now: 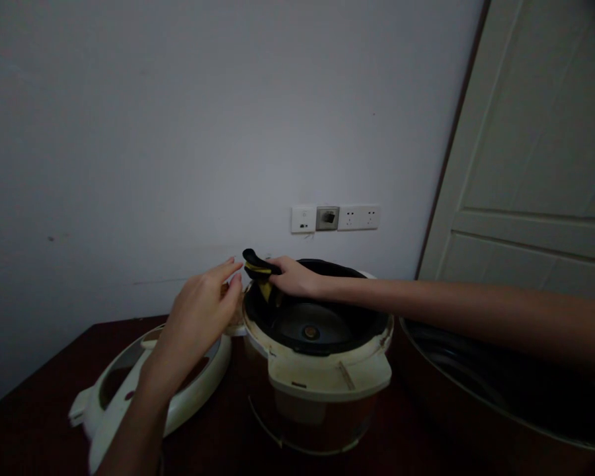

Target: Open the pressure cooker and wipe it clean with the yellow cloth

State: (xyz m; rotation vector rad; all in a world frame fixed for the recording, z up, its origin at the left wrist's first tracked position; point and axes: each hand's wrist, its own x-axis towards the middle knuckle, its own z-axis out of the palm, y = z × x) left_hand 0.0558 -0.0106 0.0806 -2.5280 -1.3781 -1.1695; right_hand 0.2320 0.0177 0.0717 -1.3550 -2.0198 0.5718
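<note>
An electric pressure cooker body [327, 380] with a stained white rim stands on the dark table, its black inside showing a round knob-like centre at the bottom. My right hand [295, 276] reaches across the opening, fingers closed around a folded black and yellow cloth [262, 271] at the left inner rim. Just left of the rim is my left hand [205, 297], thumb and index finger apart and pointing toward the cloth. Whether its lower fingers touch the cooker's side handle I cannot tell. Beneath my left forearm lies the white cooker lid [198, 403].
A large dark pot [476, 390] stands to the right under my right forearm. Behind the dark red table [218, 423] rises a pale wall with a row of sockets [358, 217]. A white panelled door [535, 165] is at the right.
</note>
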